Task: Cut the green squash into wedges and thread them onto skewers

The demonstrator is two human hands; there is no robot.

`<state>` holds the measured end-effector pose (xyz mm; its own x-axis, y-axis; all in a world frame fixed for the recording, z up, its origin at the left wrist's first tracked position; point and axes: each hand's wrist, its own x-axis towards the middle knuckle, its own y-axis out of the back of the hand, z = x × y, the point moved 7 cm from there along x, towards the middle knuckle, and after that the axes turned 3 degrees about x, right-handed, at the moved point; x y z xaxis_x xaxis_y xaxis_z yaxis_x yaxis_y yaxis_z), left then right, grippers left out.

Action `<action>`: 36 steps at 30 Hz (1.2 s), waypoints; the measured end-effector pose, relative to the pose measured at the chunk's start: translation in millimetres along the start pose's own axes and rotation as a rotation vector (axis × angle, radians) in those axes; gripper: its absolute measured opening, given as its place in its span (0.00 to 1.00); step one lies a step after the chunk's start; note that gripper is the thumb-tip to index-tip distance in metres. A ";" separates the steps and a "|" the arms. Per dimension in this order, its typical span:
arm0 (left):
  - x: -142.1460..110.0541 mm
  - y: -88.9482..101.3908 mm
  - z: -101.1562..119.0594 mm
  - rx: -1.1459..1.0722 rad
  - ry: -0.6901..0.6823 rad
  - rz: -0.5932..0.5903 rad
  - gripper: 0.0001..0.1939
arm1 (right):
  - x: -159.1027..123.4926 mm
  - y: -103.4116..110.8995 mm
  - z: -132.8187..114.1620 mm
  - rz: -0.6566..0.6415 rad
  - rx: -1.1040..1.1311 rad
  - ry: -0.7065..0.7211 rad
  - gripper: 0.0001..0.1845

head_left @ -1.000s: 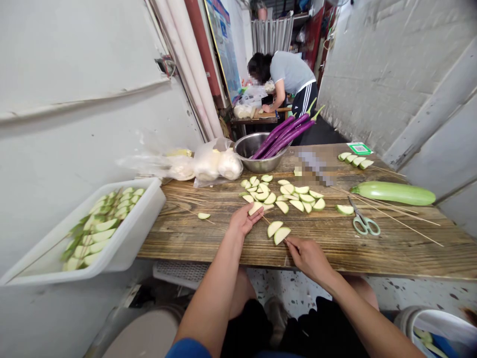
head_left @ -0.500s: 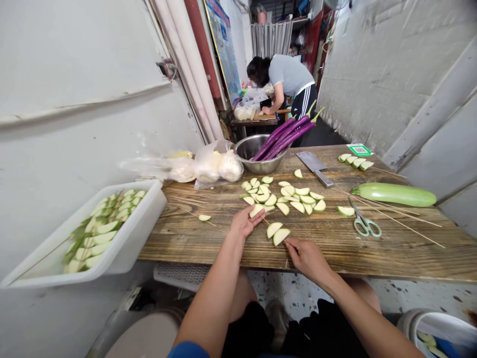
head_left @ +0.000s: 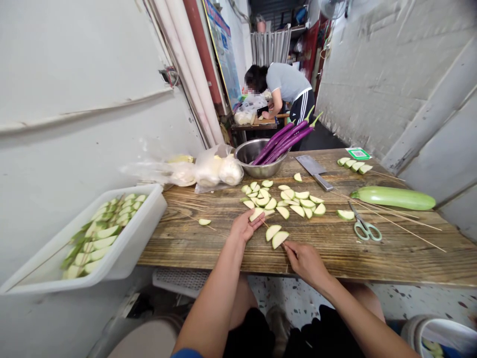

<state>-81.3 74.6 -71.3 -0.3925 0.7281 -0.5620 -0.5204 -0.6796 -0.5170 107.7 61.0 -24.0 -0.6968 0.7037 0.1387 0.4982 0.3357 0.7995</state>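
My left hand [head_left: 244,228] pinches a half-moon zucchini slice [head_left: 256,214] by its edge at the near side of a loose pile. Between the fingers of my right hand [head_left: 307,262] is the end of a thin wooden skewer [head_left: 265,223]. Two zucchini slices [head_left: 280,239] are threaded on that skewer, close to my right fingertips. Its far tip is at the slice in my left hand; whether it has pierced it I cannot tell. Just beyond both hands lie many loose zucchini slices [head_left: 297,211] on the wooden table [head_left: 208,253].
A white tub [head_left: 149,238] of skewered slices stands left. Behind the pile are bagged vegetables [head_left: 219,171], a metal bowl [head_left: 261,171] with eggplants [head_left: 285,141] and a cleaver [head_left: 315,171]. Scissors [head_left: 367,228], skewers [head_left: 402,211] and a whole zucchini [head_left: 395,197] lie right. Another person [head_left: 288,82] bends over a farther table.
The camera view has tilted slightly, so the table sits a little lower in the picture. Both hands keep nearly the same hold on the slice and the skewer.
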 end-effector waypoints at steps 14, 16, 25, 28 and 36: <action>-2.5 -2.0 -1.3 0.018 0.010 -0.011 0.07 | 1.7 -3.5 0.5 0.017 -0.042 -0.013 0.18; -2.6 -2.1 -1.1 0.017 0.009 -0.012 0.07 | 1.9 -4.2 0.5 0.019 -0.052 -0.017 0.18; -1.2 -1.7 -1.3 0.016 0.010 -0.016 0.08 | 2.9 -2.8 -4.1 0.025 -0.086 -0.013 0.18; -1.4 -2.0 -1.5 0.026 0.012 -0.020 0.09 | 3.8 -3.5 -4.1 0.024 -0.089 -0.013 0.18; -1.1 -1.5 -1.2 0.024 0.012 -0.019 0.08 | 4.5 -6.4 -4.1 0.035 -0.083 -0.008 0.18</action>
<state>-79.1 74.7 -70.6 -0.3733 0.7397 -0.5599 -0.5462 -0.6631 -0.5118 99.2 59.5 -26.1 -0.6751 0.7196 0.1629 0.4776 0.2580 0.8398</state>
